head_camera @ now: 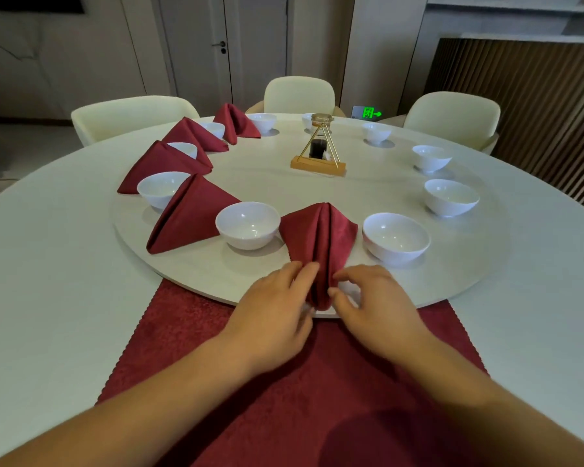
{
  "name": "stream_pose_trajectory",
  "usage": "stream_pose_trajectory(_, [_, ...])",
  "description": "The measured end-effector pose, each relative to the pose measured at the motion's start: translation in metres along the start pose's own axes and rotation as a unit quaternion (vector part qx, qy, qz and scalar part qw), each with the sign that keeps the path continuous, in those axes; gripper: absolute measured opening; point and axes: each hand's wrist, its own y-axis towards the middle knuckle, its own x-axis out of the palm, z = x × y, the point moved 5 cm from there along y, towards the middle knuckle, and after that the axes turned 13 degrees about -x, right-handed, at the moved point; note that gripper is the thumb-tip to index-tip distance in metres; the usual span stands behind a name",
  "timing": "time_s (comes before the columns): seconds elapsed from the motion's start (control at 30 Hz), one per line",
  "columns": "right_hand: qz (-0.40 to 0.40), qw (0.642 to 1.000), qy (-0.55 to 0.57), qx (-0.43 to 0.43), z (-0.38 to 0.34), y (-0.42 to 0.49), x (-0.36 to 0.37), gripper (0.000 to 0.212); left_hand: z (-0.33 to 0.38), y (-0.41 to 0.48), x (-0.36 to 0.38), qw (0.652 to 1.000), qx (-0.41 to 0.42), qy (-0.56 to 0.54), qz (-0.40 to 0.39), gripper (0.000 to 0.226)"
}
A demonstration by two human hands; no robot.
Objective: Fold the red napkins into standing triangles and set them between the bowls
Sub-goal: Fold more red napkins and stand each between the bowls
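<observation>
A folded red napkin (321, 237) stands as a triangle on the white turntable (216, 274), between a bowl on its left (248, 225) and a bowl on its right (397, 237). My left hand (277, 305) touches the left side of its near end with straight fingers. My right hand (375, 301) touches the right side with thumb and fingertip, and nothing is pinched between them. Several more folded napkins, the nearest (189, 214), stand between the bowls along the left arc. A flat red napkin (284, 382) lies under my forearms.
More white bowls, one (450, 197) at the right, ring the right arc with nothing between them. A gold triangular condiment stand (319, 153) sits at the turntable's middle. Cream chairs (299, 94) stand round the far side of the table.
</observation>
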Motion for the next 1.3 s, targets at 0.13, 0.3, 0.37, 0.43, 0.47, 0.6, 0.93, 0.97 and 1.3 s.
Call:
stream_pose_trajectory(0.13, [-0.035, 0.998, -0.043, -0.042, -0.007, -0.021, 0.015, 0.043, -0.009, -0.015, 0.012, 0.996, 0.023, 0.081, 0.006, 0.055])
stream_pose_trajectory(0.3, [-0.087, 0.993, -0.051, -0.054, -0.009, -0.031, 0.029, 0.054, -0.009, -0.027, 0.019, 0.992, 0.021, 0.125, 0.01, 0.066])
stream_pose_trajectory(0.37, [-0.09, 0.992, -0.055, -0.068, -0.009, -0.034, 0.031, 0.057, -0.006, -0.03, 0.025, 0.994, 0.02, 0.104, -0.004, 0.073])
stream_pose_trajectory(0.43, [-0.09, 0.991, -0.064, -0.082, -0.009, -0.036, 0.032, 0.058, -0.003, -0.033, 0.033, 0.995, 0.017, 0.096, -0.032, 0.075])
stream_pose_trajectory(0.47, [-0.092, 0.99, -0.066, -0.086, -0.008, -0.037, 0.033, 0.059, -0.002, -0.034, 0.036, 0.994, 0.014, 0.099, -0.037, 0.075])
stream_pose_trajectory(0.6, [-0.097, 0.989, -0.065, -0.091, -0.005, -0.039, 0.037, 0.059, 0.003, -0.033, 0.037, 0.995, -0.01, 0.089, -0.04, 0.07])
stream_pose_trajectory(0.93, [-0.11, 0.987, -0.064, -0.094, -0.001, -0.04, 0.036, 0.054, 0.0, -0.031, 0.035, 0.995, -0.022, 0.075, -0.053, 0.08])
stream_pose_trajectory(0.97, [-0.108, 0.987, -0.078, -0.094, 0.0, -0.041, 0.036, 0.055, 0.0, -0.031, 0.036, 0.995, -0.022, 0.076, -0.056, 0.079])
stream_pose_trajectory(1.3, [-0.126, 0.978, -0.135, -0.095, -0.002, -0.04, 0.034, 0.064, 0.0, -0.031, 0.035, 0.994, -0.014, 0.096, -0.041, 0.076])
